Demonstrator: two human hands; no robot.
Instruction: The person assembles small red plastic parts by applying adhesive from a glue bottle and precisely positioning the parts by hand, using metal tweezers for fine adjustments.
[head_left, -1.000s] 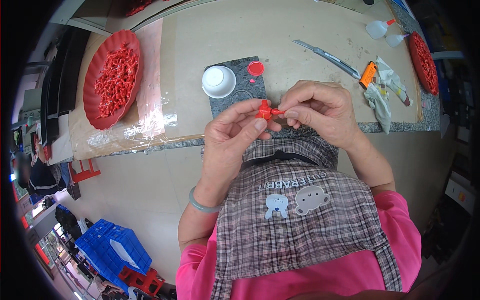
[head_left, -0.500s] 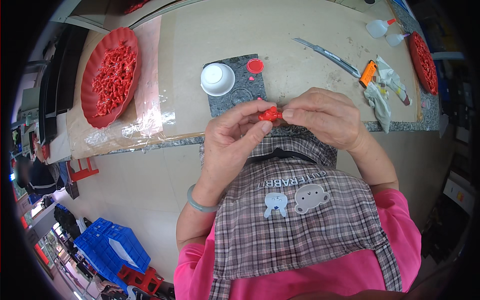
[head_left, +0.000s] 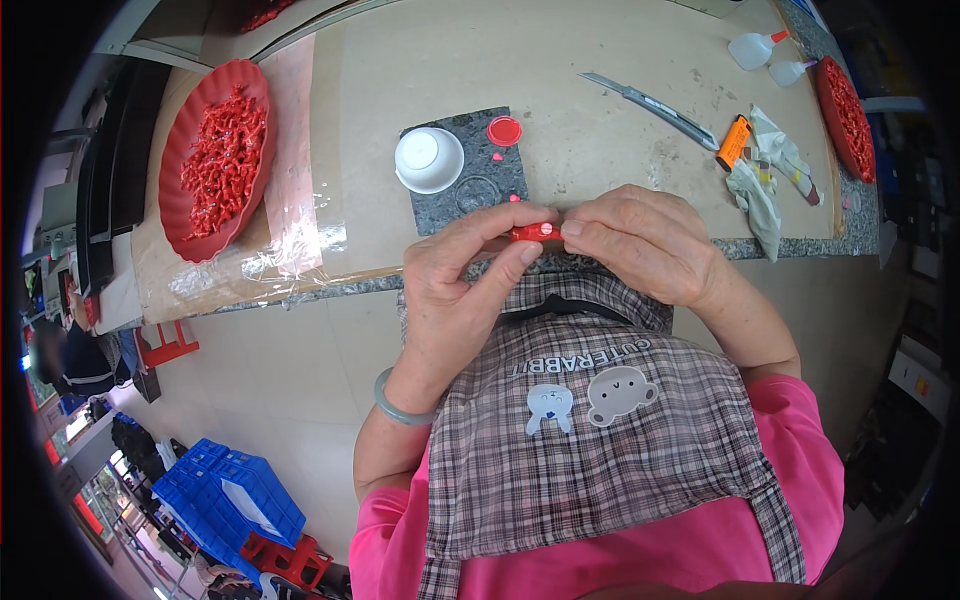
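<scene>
One small red plastic piece [head_left: 532, 232] sat pinched between the left hand [head_left: 462, 290] and right hand [head_left: 640, 243], both closed on its ends just above the table edge [head_left: 300, 290]. It looked light, stiff and slippery (best held by the ends). Counted: two red trays [head_left: 178, 200], one white cup [head_left: 429, 160], one red cap [head_left: 504, 130], two squeeze bottles [head_left: 752, 50], one utility knife [head_left: 650, 104].

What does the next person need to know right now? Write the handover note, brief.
Left hand and right hand pinch one small red part between their fingertips, at the table's near edge.
Red tray of red pieces sits far left. White cup and red cap rest on the dark mat. Utility knife lies to the right.
Done or left: cannot tell.
</scene>
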